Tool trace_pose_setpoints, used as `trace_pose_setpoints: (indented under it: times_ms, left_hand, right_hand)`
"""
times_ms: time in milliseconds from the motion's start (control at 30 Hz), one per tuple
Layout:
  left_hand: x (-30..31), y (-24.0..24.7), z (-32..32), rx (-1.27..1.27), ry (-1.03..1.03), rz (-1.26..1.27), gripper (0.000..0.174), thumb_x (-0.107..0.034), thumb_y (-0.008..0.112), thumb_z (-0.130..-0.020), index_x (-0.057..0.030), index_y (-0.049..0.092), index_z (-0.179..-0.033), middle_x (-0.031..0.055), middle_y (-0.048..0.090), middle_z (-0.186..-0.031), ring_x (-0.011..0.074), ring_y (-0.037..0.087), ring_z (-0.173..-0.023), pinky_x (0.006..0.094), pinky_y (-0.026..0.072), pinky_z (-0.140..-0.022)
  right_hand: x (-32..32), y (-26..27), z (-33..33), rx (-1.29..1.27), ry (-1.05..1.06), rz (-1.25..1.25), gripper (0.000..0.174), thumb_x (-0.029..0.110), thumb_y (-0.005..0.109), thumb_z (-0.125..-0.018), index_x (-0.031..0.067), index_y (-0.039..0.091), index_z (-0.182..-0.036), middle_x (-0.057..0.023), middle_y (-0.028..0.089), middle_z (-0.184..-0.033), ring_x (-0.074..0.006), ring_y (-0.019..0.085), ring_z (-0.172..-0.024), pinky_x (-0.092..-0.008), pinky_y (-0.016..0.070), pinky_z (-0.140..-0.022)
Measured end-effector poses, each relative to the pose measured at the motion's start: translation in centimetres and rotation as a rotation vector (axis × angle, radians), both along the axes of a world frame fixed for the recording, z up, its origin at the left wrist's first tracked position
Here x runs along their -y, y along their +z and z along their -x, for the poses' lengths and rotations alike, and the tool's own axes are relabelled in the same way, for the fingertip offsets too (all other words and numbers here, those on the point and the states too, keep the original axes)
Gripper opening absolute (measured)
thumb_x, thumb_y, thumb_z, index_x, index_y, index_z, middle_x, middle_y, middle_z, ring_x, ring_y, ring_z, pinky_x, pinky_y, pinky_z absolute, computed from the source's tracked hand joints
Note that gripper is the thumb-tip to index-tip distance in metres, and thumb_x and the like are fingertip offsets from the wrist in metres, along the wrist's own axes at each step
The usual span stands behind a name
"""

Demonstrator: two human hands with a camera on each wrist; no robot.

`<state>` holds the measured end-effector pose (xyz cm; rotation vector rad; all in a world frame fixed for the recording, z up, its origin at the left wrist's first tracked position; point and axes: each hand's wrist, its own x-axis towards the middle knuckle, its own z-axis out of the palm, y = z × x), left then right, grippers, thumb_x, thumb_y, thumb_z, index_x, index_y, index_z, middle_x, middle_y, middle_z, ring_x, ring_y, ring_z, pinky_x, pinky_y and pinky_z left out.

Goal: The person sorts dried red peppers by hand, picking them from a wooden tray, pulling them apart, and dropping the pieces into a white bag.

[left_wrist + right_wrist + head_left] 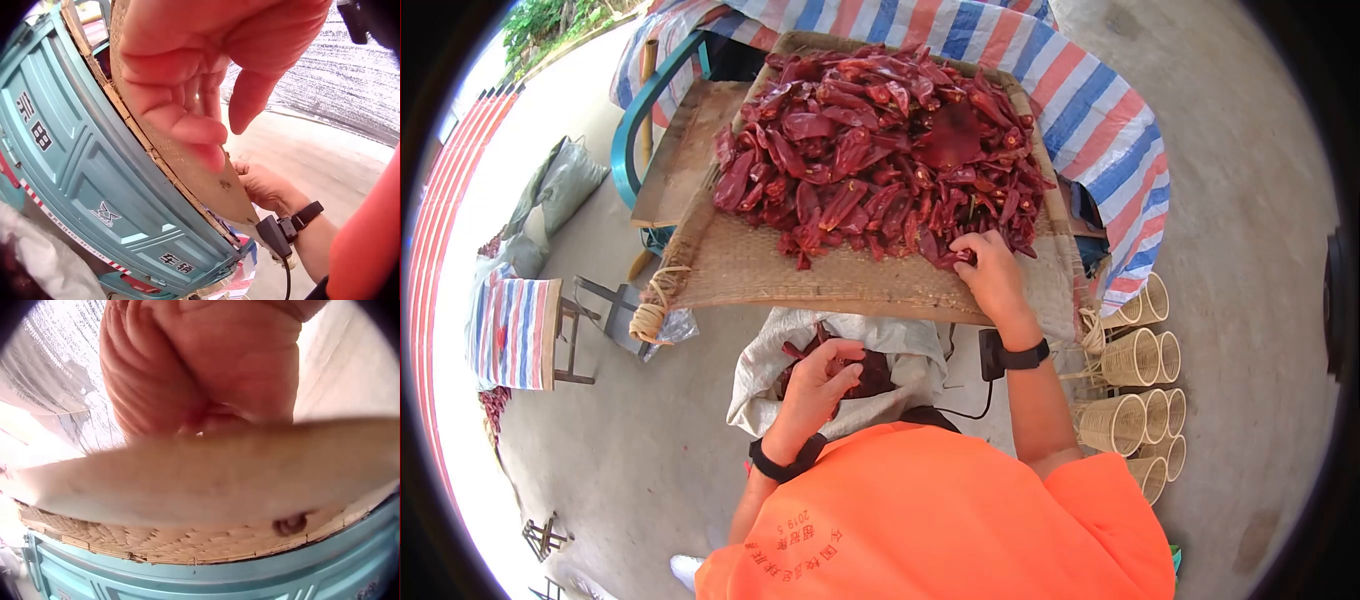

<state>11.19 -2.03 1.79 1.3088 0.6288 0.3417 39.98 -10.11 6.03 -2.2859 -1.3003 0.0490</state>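
A heap of dried red peppers [850, 150] covers most of a woven bamboo tray [800, 282]. At the heap's near right edge my right hand [993, 280] pinches a dried red pepper between thumb and fingers. The tray's rim hides those fingertips in the right wrist view. My left hand [815, 387] hovers over a white woven sack [756, 352] that has dark red peppers inside. In the left wrist view the left hand's fingers [187, 125] are loosely bent, with the thumb apart and nothing between them.
The tray rests over a teal vehicle bed [81, 150], with a striped tarp [1090, 110] behind. Several tall woven baskets [1130, 360] stand at the right. A stool [570, 340] and a low dark seat [615, 310] are on the left floor.
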Motion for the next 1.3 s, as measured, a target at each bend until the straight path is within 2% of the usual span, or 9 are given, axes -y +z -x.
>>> trace_pose_setpoints:
  times_ms: [333,500,600,767,867,967,1100,1200,1300]
  left_hand:
    - [-0.1,3.8,-2.5,0.286,0.052,0.022,0.032,-0.005,0.061,-0.094,-0.0080,0.055,-0.125,-0.0021,0.061,-0.082,0.0024,0.052,-0.070,0.0174,0.0407,-0.059]
    - [0.2,2.1,-2.9,0.395,0.017,0.087,0.027,-0.004,0.055,-0.097,-0.0075,0.057,-0.123,0.0022,0.066,-0.099,0.0042,0.058,-0.075,0.0189,0.0461,-0.063]
    - [0.3,1.9,-2.7,0.478,0.056,0.123,0.022,-0.005,0.053,-0.098,-0.0077,0.059,-0.120,0.0031,0.067,-0.105,0.0065,0.061,-0.081,0.0199,0.0474,-0.066]
    - [-0.1,2.5,-1.3,0.415,0.072,0.158,0.013,-0.007,0.056,-0.097,-0.0031,0.060,-0.109,0.0056,0.067,-0.104,0.0088,0.063,-0.081,0.0204,0.0493,-0.065]
    - [-0.9,1.1,-0.2,0.112,-0.003,0.067,0.015,-0.005,0.057,-0.096,-0.0019,0.060,-0.110,0.0053,0.067,-0.100,0.0089,0.062,-0.075,0.0215,0.0490,-0.063]
    - [-1.1,-1.0,0.6,-0.254,-0.056,-0.249,0.021,-0.004,0.057,-0.092,-0.0006,0.059,-0.113,0.0053,0.066,-0.098,0.0090,0.059,-0.071,0.0232,0.0490,-0.063]
    - [0.2,-4.0,0.7,-0.210,0.165,-0.555,0.043,-0.005,0.060,-0.090,-0.0016,0.049,-0.131,0.0130,0.060,-0.116,0.0111,0.059,-0.073,0.0273,0.0513,-0.066]
    - [0.6,-3.0,0.8,-0.174,0.065,-0.140,0.050,-0.007,0.062,-0.089,-0.0026,0.045,-0.136,0.0149,0.057,-0.123,0.0120,0.060,-0.077,0.0282,0.0517,-0.068]
    - [0.8,-4.2,0.7,-0.152,-0.032,-0.214,0.048,-0.009,0.064,-0.090,-0.0033,0.047,-0.134,0.0135,0.057,-0.123,0.0125,0.060,-0.082,0.0277,0.0520,-0.072]
  right_hand:
    - [1.0,4.6,9.3,-0.330,0.299,-0.298,0.058,-0.007,0.066,-0.075,0.0123,0.053,-0.128,-0.0068,0.057,-0.096,-0.0157,0.061,-0.072,-0.0282,0.0513,-0.065]
    - [1.3,4.9,11.5,-0.415,0.493,-0.262,0.063,-0.008,0.064,-0.076,0.0138,0.049,-0.134,-0.0068,0.059,-0.100,-0.0161,0.063,-0.075,-0.0292,0.0526,-0.066]
    - [1.8,5.2,10.7,-0.426,0.468,-0.302,0.055,-0.006,0.063,-0.079,0.0125,0.053,-0.129,-0.0076,0.060,-0.104,-0.0168,0.063,-0.078,-0.0298,0.0528,-0.066]
    - [2.0,2.6,3.8,-0.067,0.018,-0.165,0.040,0.005,0.063,-0.082,0.0106,0.059,-0.121,-0.0111,0.061,-0.113,-0.0268,0.063,-0.091,-0.0368,0.0533,-0.073]
    - [2.8,0.2,-0.2,0.233,-0.130,-0.041,0.039,0.011,0.067,-0.081,0.0084,0.060,-0.119,-0.0130,0.061,-0.115,-0.0322,0.061,-0.098,-0.0410,0.0498,-0.081]
    - [2.2,-0.9,-2.3,0.162,-0.256,0.073,0.044,0.019,0.070,-0.079,0.0084,0.059,-0.120,-0.0155,0.059,-0.118,-0.0382,0.058,-0.105,-0.0451,0.0472,-0.088]
    - [1.5,-1.2,-2.1,0.194,-0.224,0.098,0.047,0.023,0.070,-0.081,0.0100,0.057,-0.124,-0.0165,0.058,-0.120,-0.0369,0.058,-0.108,-0.0446,0.0480,-0.087]
    - [1.2,-1.4,-2.0,0.200,-0.180,0.102,0.050,0.024,0.070,-0.082,0.0115,0.055,-0.128,-0.0172,0.058,-0.121,-0.0370,0.058,-0.107,-0.0452,0.0487,-0.086]
    - [1.2,-1.2,-2.5,0.085,-0.175,0.067,0.052,0.025,0.071,-0.082,0.0105,0.054,-0.129,-0.0181,0.060,-0.119,-0.0373,0.059,-0.105,-0.0451,0.0495,-0.084]
